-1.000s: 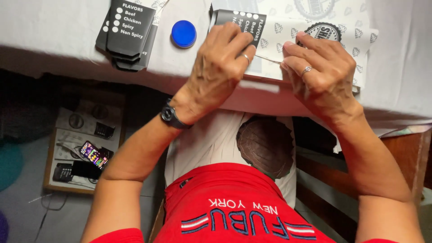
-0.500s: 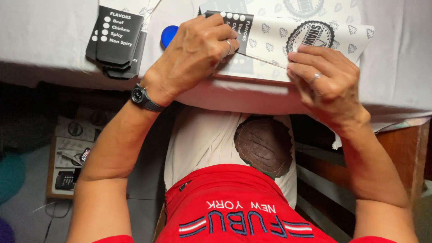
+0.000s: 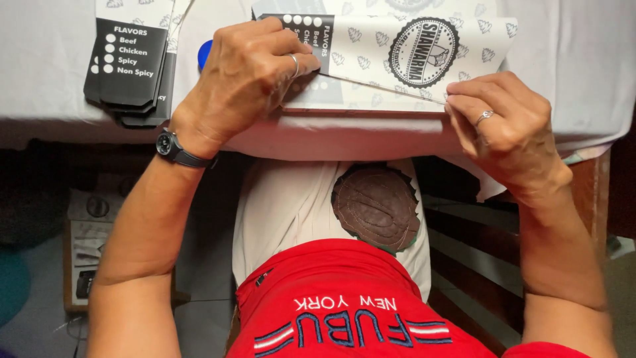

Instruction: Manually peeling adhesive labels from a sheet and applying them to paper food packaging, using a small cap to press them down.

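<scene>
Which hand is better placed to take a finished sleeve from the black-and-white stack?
Probably the left hand: the stack lies on its side, while the right hand pinches the paper sheet's far edge.

Counted on the white-covered table point(image 3: 53, 93): two bare hands, the left hand point(image 3: 248, 73) and the right hand point(image 3: 503, 126); two silver finger rings, one on each; one black wristwatch point(image 3: 173, 149); one flat white paper sleeve with a round black emblem and small leaf prints point(image 3: 411, 50) uppermost under the fingers, on a pile whose number could not be made out; one stack of folded black-and-white paper sleeves point(image 3: 129, 63), number unclear; one round blue cap point(image 3: 205, 54), partly hidden
</scene>
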